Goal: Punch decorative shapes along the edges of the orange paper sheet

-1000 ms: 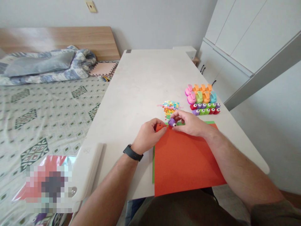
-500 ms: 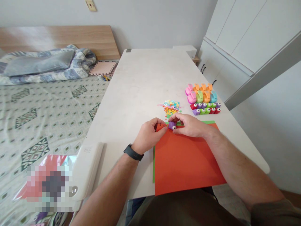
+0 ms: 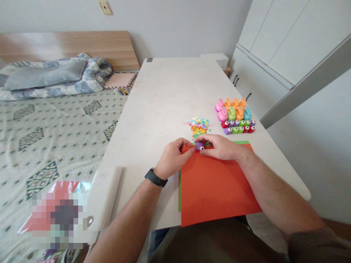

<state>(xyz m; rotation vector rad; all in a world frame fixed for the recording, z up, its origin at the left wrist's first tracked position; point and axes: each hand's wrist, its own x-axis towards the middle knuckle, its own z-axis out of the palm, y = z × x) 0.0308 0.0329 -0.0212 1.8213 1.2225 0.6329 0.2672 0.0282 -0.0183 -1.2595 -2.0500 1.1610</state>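
A: What is held at this moment?

B: A small purple punch (image 3: 199, 146) is gripped by the right hand (image 3: 219, 147), thumb and fingers closed round it, at the far edge of the orange sheet (image 3: 216, 182). The far left corner of that sheet is pinched by the left hand (image 3: 172, 159), fingers narrowed onto the edge.

A: Where does the sheet lie?

B: It lies flat on the white table (image 3: 164, 95), on top of a green sheet (image 3: 179, 190) of which only a strip shows, at 9 o'clock and 12 o'clock of the orange one. Its near edge overhangs the table.

A: How might these things be expected to handle?

B: The sheet is judged light, thin and easily creased, so it is best held at an edge or corner, close to the punch. The punch looks like hard plastic, small and rigid; it is best taken between thumb above and fingers beneath.

A: What else is seen?

B: A pile of punched shapes (image 3: 199, 126) at 12 o'clock of the hands, and rows of coloured punches (image 3: 237, 120) at 1 o'clock.
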